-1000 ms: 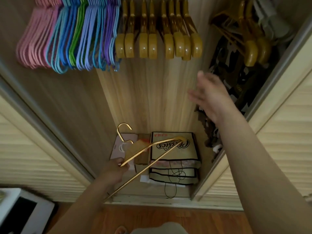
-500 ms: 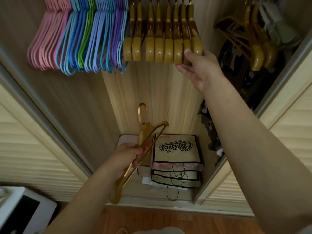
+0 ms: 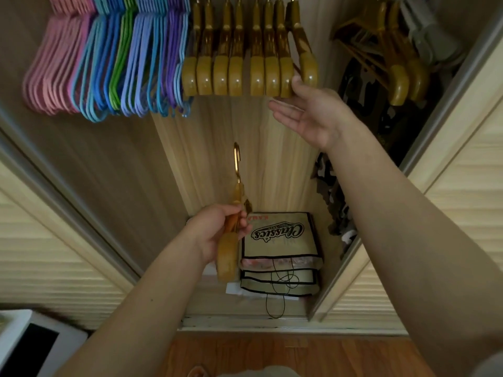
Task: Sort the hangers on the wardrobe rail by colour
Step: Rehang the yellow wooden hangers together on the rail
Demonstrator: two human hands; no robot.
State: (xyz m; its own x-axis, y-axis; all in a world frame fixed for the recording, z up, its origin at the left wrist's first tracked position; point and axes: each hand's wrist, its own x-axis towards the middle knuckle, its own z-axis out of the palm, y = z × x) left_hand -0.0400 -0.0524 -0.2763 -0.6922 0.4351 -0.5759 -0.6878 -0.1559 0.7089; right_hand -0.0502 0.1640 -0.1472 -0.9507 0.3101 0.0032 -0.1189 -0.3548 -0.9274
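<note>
Hangers hang in colour groups along the top: pink hangers (image 3: 51, 63) at the left, then blue, green and purple hangers (image 3: 136, 63), then several gold hangers (image 3: 250, 72) in the middle. My left hand (image 3: 217, 229) grips a loose gold hanger (image 3: 231, 240) held edge-on, its hook pointing up. My right hand (image 3: 310, 112) is open, palm up, fingers touching the underside of the rightmost hanger in the middle gold group. More gold hangers (image 3: 400, 77) hang tangled at the far right.
Flat "Classics" bags (image 3: 280, 240) with a black cord lie stacked on the wardrobe floor. Dark patterned clothing (image 3: 362, 126) hangs at the right. Louvred sliding doors (image 3: 435, 240) frame both sides. A white appliance (image 3: 32, 346) stands at bottom left.
My left hand has turned the loose gold hanger from flat to edge-on and raised it. My right hand went up to the gold group, pushed it together, and now rests open under its right end.
</note>
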